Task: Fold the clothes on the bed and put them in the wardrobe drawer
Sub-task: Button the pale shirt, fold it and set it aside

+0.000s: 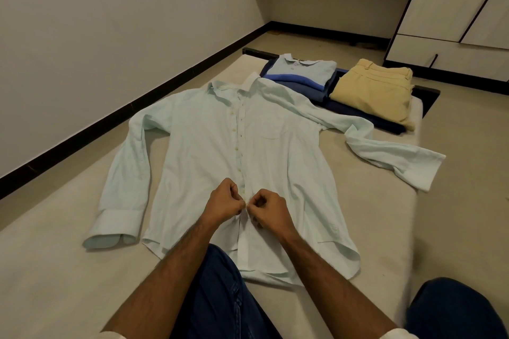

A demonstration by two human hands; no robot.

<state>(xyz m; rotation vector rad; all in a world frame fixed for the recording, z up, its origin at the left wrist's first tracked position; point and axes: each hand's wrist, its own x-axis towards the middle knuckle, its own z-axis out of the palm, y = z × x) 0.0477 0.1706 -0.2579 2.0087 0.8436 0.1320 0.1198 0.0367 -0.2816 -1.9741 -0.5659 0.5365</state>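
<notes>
A pale mint long-sleeved shirt (pixel 278 151) lies face up on the bed (pixel 55 256), collar away from me, both sleeves spread out. My left hand (pixel 224 202) and my right hand (pixel 268 209) meet at the button placket low on the shirt front. Each hand pinches the placket edge with curled fingers, knuckles almost touching. Beyond the collar sits a stack of folded tops, a light blue polo (pixel 301 69) uppermost. Folded tan trousers (pixel 374 91) lie to the right of it on a dark navy garment (pixel 366 118).
The white wardrobe (pixel 454 8) with a low drawer and dark handle (pixel 434 60) stands at the far right, past the foot of the bed. A wall with a black skirting runs along the left. My knees in blue jeans (pixel 220 300) rest on the bed's near end.
</notes>
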